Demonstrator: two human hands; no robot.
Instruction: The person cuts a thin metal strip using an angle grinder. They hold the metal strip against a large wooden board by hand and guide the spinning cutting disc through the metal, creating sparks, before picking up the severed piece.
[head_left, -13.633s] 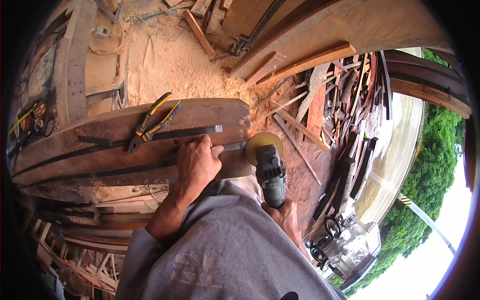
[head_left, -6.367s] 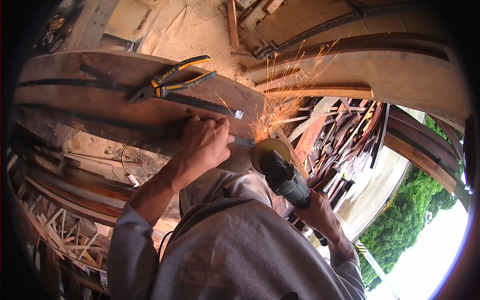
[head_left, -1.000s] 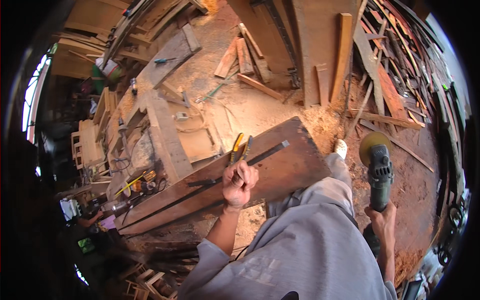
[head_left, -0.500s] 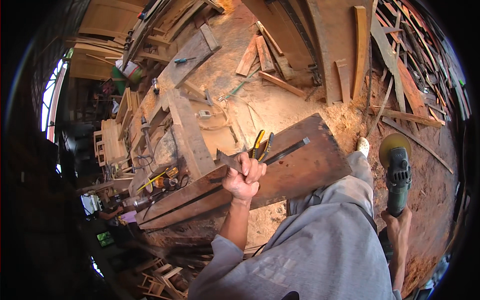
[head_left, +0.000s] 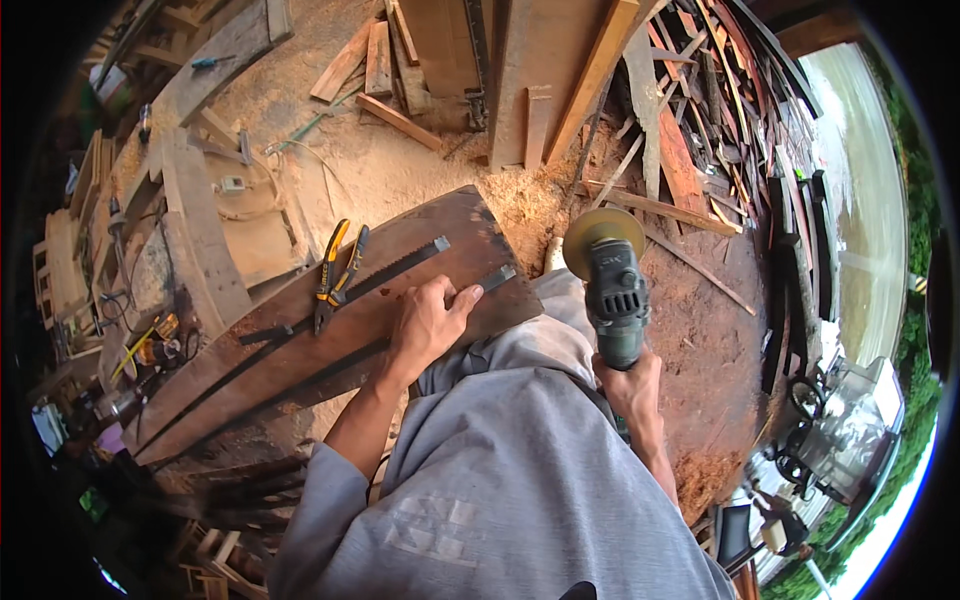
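Note:
My left hand rests low over a dark wooden board, its fingers and thumb closed on a long, dark saw blade strip. The strip's bright end sticks out past my thumb. Parallel to it, another dark toothed strip lies on the board, and a short dark piece sits farther left. Pliers with yellow and black handles lie there with handles spread. My right hand grips a dark green angle grinder upright, right of the board; its round tan disc is apart from the strip.
Offcuts and sawdust cover the floor ahead. Tall planks stand beyond. Scrap wood is heaped at the right. To the left are a drill and a power socket. A parked vehicle shows at far right.
My view has swung right. My left hand came down from above the board, lowering the dark strip onto it. The grinder in my right hand is now closer to the board.

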